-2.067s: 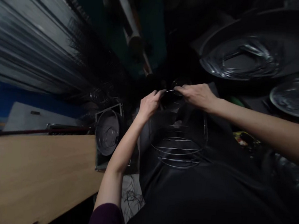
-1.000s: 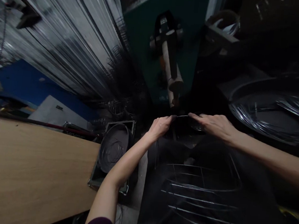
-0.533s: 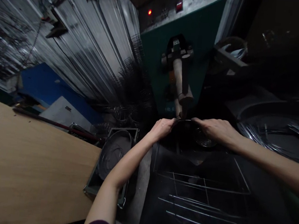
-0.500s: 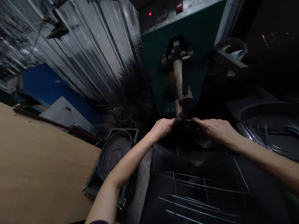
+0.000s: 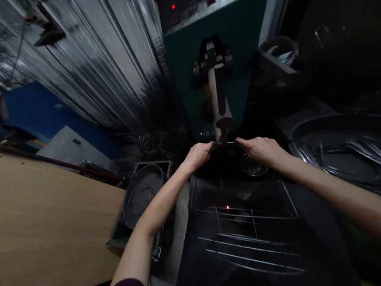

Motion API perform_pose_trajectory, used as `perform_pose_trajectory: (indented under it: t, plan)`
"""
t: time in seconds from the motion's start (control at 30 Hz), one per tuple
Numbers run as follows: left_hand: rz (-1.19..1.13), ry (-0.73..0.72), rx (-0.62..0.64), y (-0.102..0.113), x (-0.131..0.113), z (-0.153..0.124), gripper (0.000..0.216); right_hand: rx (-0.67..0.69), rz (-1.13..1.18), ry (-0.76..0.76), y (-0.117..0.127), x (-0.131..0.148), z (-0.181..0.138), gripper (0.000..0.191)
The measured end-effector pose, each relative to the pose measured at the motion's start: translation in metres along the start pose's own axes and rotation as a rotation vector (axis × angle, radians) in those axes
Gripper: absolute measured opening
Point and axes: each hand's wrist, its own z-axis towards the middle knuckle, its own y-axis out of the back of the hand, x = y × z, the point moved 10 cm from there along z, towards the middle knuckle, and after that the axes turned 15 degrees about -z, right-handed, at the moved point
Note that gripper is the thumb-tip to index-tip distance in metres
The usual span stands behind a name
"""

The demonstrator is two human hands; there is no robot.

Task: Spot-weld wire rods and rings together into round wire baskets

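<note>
A green spot welder [image 5: 176, 61] stands ahead, its pale electrode arms [image 5: 218, 96] reaching toward me. Between my hands a thin metal wire [image 5: 230, 142] runs at the electrode tip [image 5: 224, 136]; most of its shape is lost in the dark. My left hand [image 5: 199, 155] has its fingers closed on the wire's left end. On the right end my right hand [image 5: 259, 150] pinches it, thumb and fingers together. Below lie several straight wires and a wire frame [image 5: 254, 215] on a dark surface. A small orange spark [image 5: 227, 207] glows over the frame.
At right is a large dark round tray [image 5: 312, 122] holding loose wires [image 5: 372, 154]. A round grey pan [image 5: 142, 192] sits in a crate [image 5: 112, 238] at left. A wooden board [image 5: 47, 219] fills the lower left. Behind it are a blue panel [image 5: 46, 112] and wire stock.
My view has shifted, so the scene sits further left and slightly higher. The wire now meets the electrode tip, and an orange spark has appeared. Both hands keep their hold.
</note>
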Motion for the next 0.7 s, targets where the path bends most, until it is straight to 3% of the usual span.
perform_pose_trajectory:
  t: [0.7]
  plan:
    - [-0.026,0.001,-0.09,0.005,0.012,-0.005,0.027,0.006,0.223,-0.055,0.007,-0.001,-0.001,0.043]
